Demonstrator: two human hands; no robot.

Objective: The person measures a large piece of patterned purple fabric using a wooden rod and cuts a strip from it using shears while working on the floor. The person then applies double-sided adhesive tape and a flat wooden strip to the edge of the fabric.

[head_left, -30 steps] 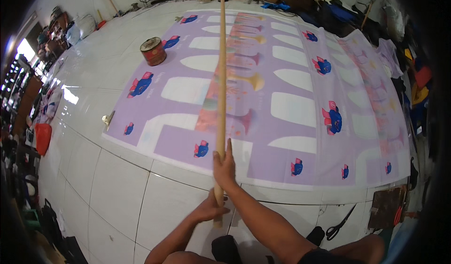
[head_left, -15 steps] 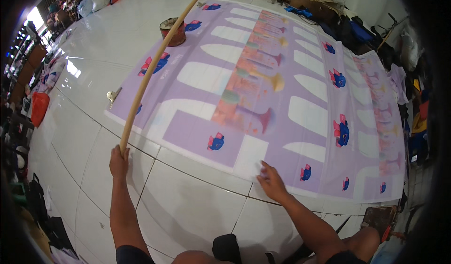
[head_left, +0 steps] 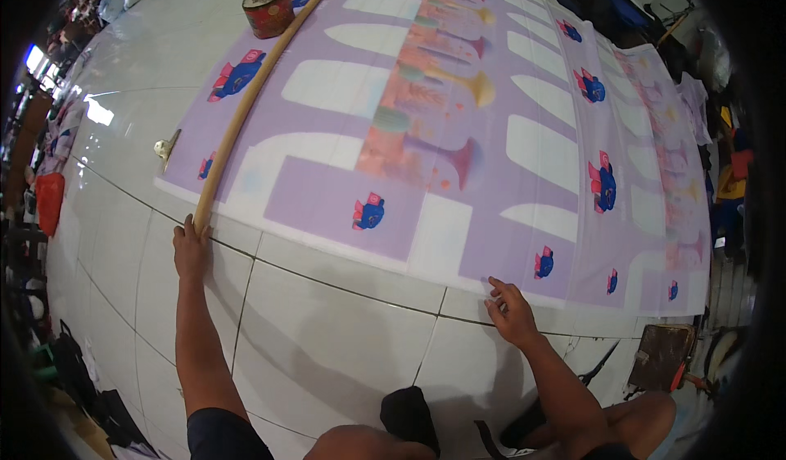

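Observation:
My left hand (head_left: 191, 250) is closed around the near end of a long wooden pole (head_left: 247, 106). The pole stretches away over the left part of a large lilac printed fabric sheet (head_left: 327, 192) spread on the floor. White shapes, blue-and-pink figures and a band of coral motifs cover the sheet. My right hand (head_left: 512, 312) is at the sheet's near edge, with its fingers apart and nothing in them. Whether its fingertips touch the fabric, I cannot tell. A metal clip (head_left: 166, 146) grips the sheet's left edge, and a round red tin (head_left: 268, 12) stands by that edge farther back.
White floor tiles (head_left: 319, 337) surround the sheet. At the lower right lie scissors (head_left: 600, 363) and a dark brown square block (head_left: 661, 356). A red bag (head_left: 49, 203) and piled goods line the left side. Dark bundles (head_left: 610, 5) crowd the back right.
The pole has come down from a raised slant toward the sheet, its near end shifting slightly left. My right hand has moved right along the near edge. The view has tilted downward.

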